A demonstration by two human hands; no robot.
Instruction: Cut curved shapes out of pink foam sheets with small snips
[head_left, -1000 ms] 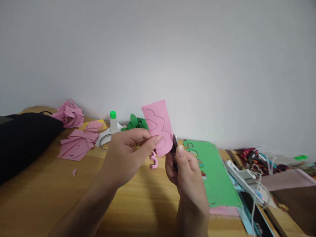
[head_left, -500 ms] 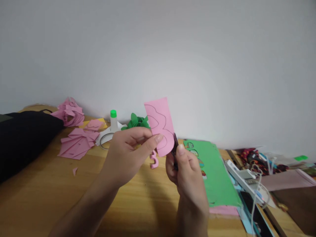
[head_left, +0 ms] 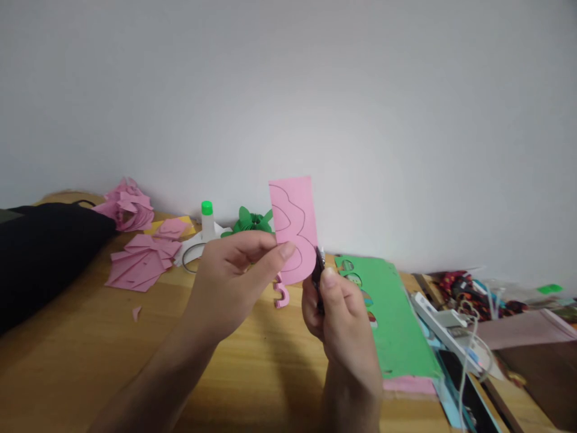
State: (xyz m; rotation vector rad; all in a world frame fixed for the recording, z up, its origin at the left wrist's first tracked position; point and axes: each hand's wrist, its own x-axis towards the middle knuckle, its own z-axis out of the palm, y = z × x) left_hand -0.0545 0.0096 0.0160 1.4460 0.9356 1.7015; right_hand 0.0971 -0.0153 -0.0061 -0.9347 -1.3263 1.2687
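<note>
Between the thumb and fingers of my left hand [head_left: 234, 282] is a piece of pink paper [head_left: 293, 207] with curved dark outlines drawn on it. Its lower right edge is cut round. My right hand [head_left: 340, 313] is closed on a pair of dark scissors [head_left: 319, 270], whose blades point up and meet the paper's right edge. The scissors' handles are mostly hidden by my fingers. Below the paper, a pink curved cut-out [head_left: 282, 296] shows on the table, partly covered from view.
Pink folded paper pieces [head_left: 142, 261], a glue stick with a green cap [head_left: 207, 219] and green cut paper [head_left: 252, 221] lie toward the wall. A black bag [head_left: 49, 258] is at left. Green sheets [head_left: 401, 325], a white power strip [head_left: 444, 331] and a phone [head_left: 466, 391] are at right.
The pink paper has turned slightly, now more upright, and shifted a little to the right. The scissors' blades have shifted slightly at its edge. Both hands keep their hold.
</note>
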